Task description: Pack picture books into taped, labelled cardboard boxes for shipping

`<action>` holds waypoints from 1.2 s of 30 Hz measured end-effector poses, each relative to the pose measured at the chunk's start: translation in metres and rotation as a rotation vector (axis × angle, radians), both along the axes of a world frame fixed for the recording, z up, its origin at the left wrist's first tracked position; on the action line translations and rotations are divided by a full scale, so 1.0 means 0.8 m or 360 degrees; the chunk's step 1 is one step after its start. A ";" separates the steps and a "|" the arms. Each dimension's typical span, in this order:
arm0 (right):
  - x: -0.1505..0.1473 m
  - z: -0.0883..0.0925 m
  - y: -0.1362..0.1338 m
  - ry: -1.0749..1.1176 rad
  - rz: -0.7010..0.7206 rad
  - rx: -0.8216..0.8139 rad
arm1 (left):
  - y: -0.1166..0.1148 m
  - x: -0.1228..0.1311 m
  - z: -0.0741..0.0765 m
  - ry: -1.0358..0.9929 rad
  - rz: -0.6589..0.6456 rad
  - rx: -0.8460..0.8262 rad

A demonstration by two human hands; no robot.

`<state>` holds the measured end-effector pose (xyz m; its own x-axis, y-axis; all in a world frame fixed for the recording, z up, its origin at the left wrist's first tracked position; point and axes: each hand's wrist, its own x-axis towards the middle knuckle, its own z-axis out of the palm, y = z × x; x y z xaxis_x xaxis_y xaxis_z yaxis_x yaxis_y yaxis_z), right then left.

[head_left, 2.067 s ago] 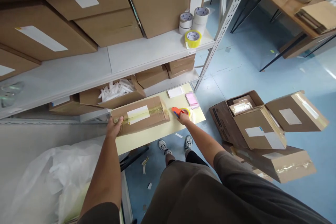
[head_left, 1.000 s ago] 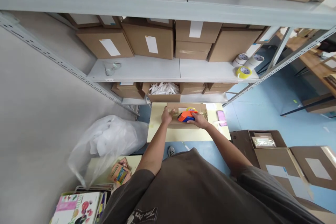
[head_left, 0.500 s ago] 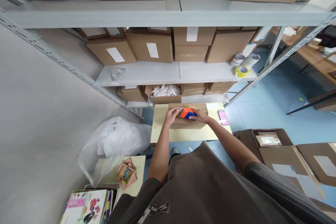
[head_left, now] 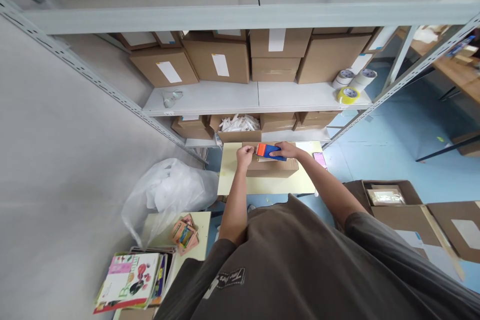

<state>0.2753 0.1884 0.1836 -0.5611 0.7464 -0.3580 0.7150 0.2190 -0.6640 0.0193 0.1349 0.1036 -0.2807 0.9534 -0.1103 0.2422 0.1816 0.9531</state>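
My right hand [head_left: 285,150] is closed around an orange and blue packing tape dispenser [head_left: 273,152], its orange front facing left. The dispenser is over the top of a brown cardboard box [head_left: 272,170], which lies on a pale yellow table [head_left: 230,180]. Just left of the orange front, my left hand [head_left: 245,156] is pinched closed at the box's left end. What its fingertips hold is too small to make out. A pink-screened phone [head_left: 320,160] lies at the table's right edge.
Ahead stands a grey shelf rack [head_left: 221,97] with cardboard boxes and tape rolls [head_left: 348,95]. An open carton of white pieces [head_left: 240,123] sits low. To the left are a plastic bag [head_left: 180,185] and stacked books [head_left: 131,275]; open cartons [head_left: 386,195] stand at right.
The dispenser has turned so that more of its blue body shows and its orange front faces left. My left fingers have closed into a pinch. The camera view has shifted slightly.
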 end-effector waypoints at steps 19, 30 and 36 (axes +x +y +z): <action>0.056 0.003 0.014 0.0078 -0.0135 -0.0133 | -0.007 -0.064 0.018 0.0092 0.0111 0.0082; 0.038 0.019 0.037 0.0066 -0.0221 -0.0091 | 0.026 -0.069 -0.005 -0.0154 0.0267 -0.0012; 0.025 -0.002 0.048 0.0014 -0.0160 -0.0224 | 0.022 -0.071 -0.005 -0.0120 0.0268 -0.0079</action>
